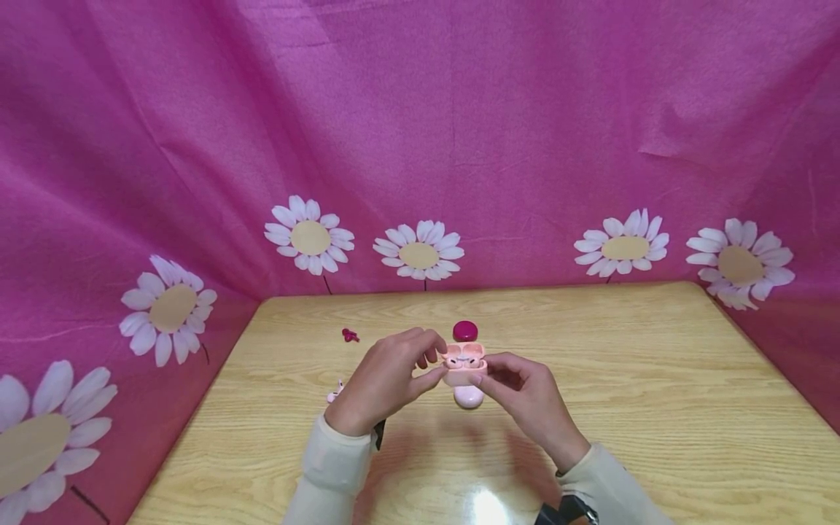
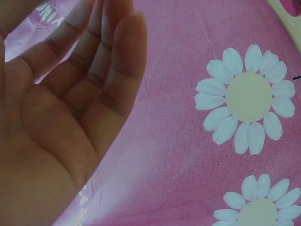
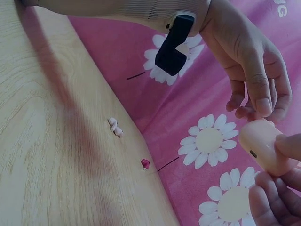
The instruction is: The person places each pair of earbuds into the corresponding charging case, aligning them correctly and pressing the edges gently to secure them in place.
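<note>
On the wooden table (image 1: 656, 379) there are two hands: one left hand (image 1: 383, 379) and one right hand (image 1: 528, 397). Between them is one open pink case (image 1: 464, 366). There is one dark red case (image 1: 465, 330), one pale pink case (image 1: 469, 396), one small red piece (image 1: 350, 335) and one small white piece (image 1: 336, 391).

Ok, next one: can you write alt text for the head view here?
Two hands meet over a light wooden table: the right hand holds an open pale pink earbud case while the left hand pinches at its edge. A magenta oval case and a small magenta earbud lie behind, before a pink daisy-print cloth.
</note>
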`<state>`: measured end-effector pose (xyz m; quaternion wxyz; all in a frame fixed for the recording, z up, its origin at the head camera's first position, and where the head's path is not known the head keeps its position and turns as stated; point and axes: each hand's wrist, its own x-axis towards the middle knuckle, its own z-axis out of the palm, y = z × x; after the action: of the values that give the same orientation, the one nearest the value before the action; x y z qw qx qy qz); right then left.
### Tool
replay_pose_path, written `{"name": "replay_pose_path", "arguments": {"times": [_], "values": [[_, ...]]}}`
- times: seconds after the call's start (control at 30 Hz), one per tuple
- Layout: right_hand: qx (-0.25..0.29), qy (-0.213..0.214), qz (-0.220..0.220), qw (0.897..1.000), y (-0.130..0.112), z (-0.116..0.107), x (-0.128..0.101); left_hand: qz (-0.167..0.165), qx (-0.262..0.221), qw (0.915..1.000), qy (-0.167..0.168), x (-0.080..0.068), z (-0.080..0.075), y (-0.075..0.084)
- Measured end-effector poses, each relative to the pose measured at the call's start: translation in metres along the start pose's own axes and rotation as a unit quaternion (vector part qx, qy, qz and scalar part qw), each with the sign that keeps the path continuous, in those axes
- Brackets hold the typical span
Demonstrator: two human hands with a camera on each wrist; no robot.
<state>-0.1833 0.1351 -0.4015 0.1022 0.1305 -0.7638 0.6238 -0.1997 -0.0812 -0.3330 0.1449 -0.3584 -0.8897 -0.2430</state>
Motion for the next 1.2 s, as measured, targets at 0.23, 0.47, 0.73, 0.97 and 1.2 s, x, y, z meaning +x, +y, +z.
{"name": "replay_pose_path", "arguments": {"times": [0.23, 0.47, 0.73, 0.97, 1.2], "values": [[-0.009, 0.018, 0.022, 1.0, -0.003, -0.005, 0.002, -0.059, -0.06, 0.9965, 0.0, 0.004, 0.006, -0.001], [0.003, 0.024, 0.032, 0.999, -0.005, -0.007, 0.002, -0.1, -0.15, 0.9836, 0.0, 0.006, 0.015, -0.006], [0.015, 0.018, 0.036, 0.999, -0.004, -0.006, 0.004, -0.135, -0.212, 0.9679, 0.003, 0.005, 0.023, -0.005], [0.022, 0.014, 0.051, 0.998, -0.005, -0.007, 0.004, -0.161, -0.265, 0.9503, 0.024, 0.002, 0.033, -0.003], [0.029, 0.016, 0.056, 0.998, -0.004, -0.006, 0.003, -0.176, -0.332, 0.9259, 0.035, -0.002, 0.04, -0.004]]}}
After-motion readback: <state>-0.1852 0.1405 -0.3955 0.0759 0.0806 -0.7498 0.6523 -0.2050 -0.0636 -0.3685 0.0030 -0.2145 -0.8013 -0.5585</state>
